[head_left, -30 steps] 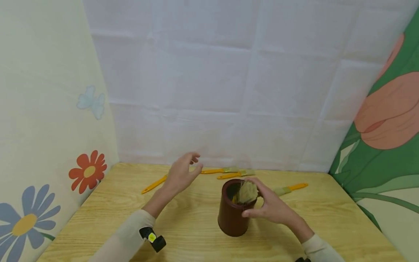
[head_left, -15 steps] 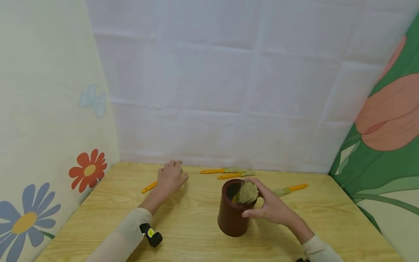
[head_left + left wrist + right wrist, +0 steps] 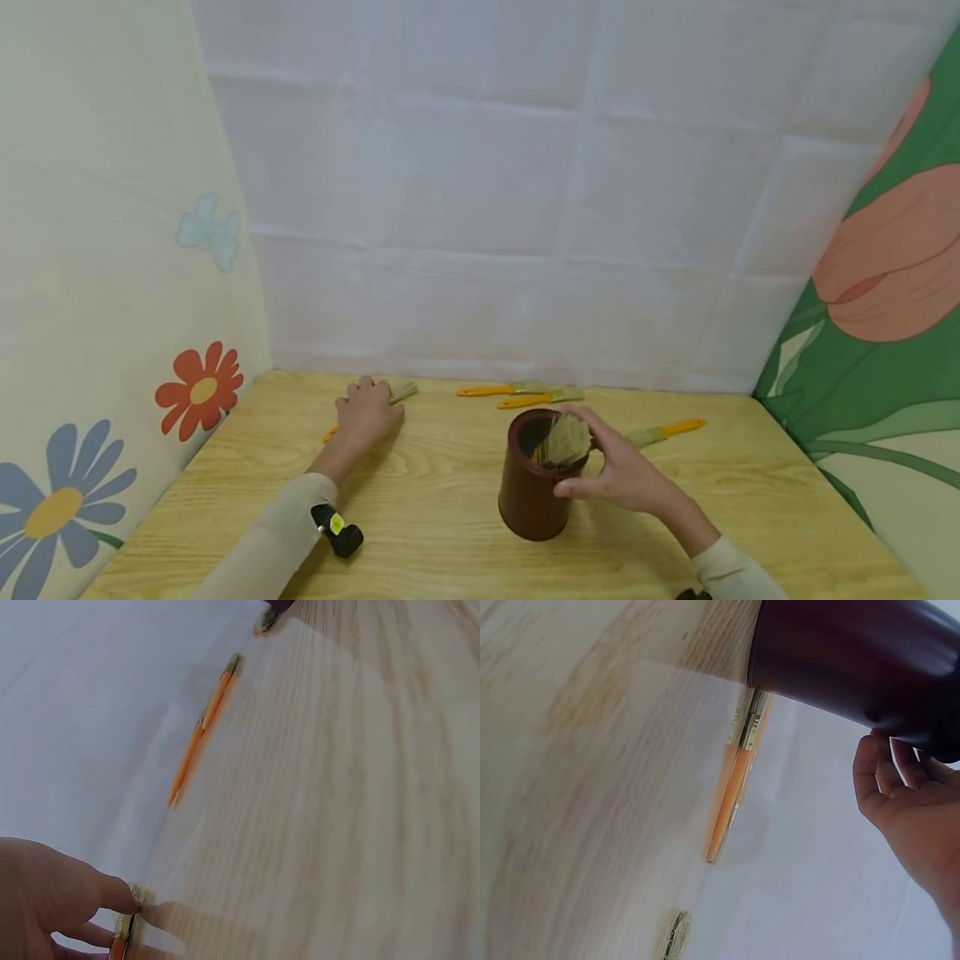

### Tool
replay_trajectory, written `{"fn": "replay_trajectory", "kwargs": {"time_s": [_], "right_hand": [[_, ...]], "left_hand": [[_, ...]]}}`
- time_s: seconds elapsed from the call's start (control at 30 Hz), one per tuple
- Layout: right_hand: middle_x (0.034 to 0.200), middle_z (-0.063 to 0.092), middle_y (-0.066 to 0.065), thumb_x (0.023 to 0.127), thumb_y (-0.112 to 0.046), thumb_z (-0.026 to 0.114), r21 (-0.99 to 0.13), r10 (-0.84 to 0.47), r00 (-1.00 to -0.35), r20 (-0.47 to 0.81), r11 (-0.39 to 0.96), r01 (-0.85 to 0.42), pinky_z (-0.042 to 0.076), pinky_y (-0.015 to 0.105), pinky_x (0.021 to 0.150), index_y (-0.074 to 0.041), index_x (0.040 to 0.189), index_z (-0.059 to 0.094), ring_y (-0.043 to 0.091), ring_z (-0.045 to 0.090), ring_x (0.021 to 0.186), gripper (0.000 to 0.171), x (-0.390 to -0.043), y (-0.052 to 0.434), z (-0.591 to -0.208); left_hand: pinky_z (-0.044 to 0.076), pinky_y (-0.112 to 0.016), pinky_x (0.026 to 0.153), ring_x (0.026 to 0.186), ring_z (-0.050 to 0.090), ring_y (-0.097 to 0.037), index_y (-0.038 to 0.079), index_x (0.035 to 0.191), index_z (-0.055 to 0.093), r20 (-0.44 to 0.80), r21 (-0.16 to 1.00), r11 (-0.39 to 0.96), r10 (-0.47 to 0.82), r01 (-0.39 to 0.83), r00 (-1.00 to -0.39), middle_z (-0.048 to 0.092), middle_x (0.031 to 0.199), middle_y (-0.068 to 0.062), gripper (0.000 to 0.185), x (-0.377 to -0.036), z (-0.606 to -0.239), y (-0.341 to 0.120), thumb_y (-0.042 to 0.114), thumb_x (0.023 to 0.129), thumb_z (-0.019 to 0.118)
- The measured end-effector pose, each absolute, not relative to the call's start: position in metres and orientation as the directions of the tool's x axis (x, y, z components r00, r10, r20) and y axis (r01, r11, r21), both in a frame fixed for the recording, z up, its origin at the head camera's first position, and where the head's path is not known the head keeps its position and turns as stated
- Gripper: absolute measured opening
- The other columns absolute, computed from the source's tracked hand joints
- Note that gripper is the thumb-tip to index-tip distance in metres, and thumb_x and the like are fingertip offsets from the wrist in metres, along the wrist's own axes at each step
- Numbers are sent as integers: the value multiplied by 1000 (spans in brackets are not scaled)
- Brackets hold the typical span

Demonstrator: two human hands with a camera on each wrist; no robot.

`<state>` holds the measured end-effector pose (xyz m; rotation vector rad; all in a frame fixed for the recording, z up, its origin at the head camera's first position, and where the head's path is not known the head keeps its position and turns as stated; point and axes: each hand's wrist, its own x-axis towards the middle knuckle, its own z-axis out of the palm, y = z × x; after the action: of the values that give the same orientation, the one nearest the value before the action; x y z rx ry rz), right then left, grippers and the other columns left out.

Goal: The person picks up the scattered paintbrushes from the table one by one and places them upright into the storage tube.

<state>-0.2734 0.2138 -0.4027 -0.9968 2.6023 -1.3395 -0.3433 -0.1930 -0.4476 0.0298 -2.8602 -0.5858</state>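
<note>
In the head view, a dark brown cup [image 3: 531, 500] stands upright on the table. Pale paintbrush bristles [image 3: 567, 439] stick up out of its mouth. My right hand [image 3: 630, 475] holds the cup's upper right side, thumb near the rim; in the right wrist view its fingers [image 3: 889, 772] meet the cup wall. My left hand [image 3: 365, 414] is over a paintbrush [image 3: 405, 392] lying at the back left, covering much of it. In the left wrist view, the thumb and fingers straddle that paintbrush [image 3: 122, 928] near its bristles, with no firm grip showing.
Two orange-handled paintbrushes [image 3: 491, 390] lie close together at the back middle of the wooden table [image 3: 442, 517]. Another paintbrush [image 3: 682, 427] lies behind my right hand. White sheeting [image 3: 480, 183] stands along the table's back edge, with flower-printed panels at both sides.
My left hand has moved left and down onto the back-left paintbrush, and its bristle end now shows past the fingers. The right hand and the cup have stayed in place.
</note>
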Motion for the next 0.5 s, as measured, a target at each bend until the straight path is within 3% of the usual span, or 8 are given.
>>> {"fn": "replay_trajectory", "kwargs": {"time_s": [0.23,0.5], "right_hand": [[157,36,0,83,-34,88,-745,-567,-789,237,415,-522,36,67,102,-34,154,37,32,37,141,87,-273,213,-401],[158,36,6,84,-34,87,-745,-564,-790,240,415,-522,36,67,102,-33,154,37,35,36,142,86,-273,213,-402]], "left_hand": [[41,-64,79,93,51,-43,2,88,64,240,405,914,-73,31,-968,54,96,-18,13,-345,-449,-197,14,94,67],[47,-62,72,96,54,-42,0,100,68,232,427,904,-72,35,-970,55,101,-18,14,-349,-453,-201,11,94,65]]}}
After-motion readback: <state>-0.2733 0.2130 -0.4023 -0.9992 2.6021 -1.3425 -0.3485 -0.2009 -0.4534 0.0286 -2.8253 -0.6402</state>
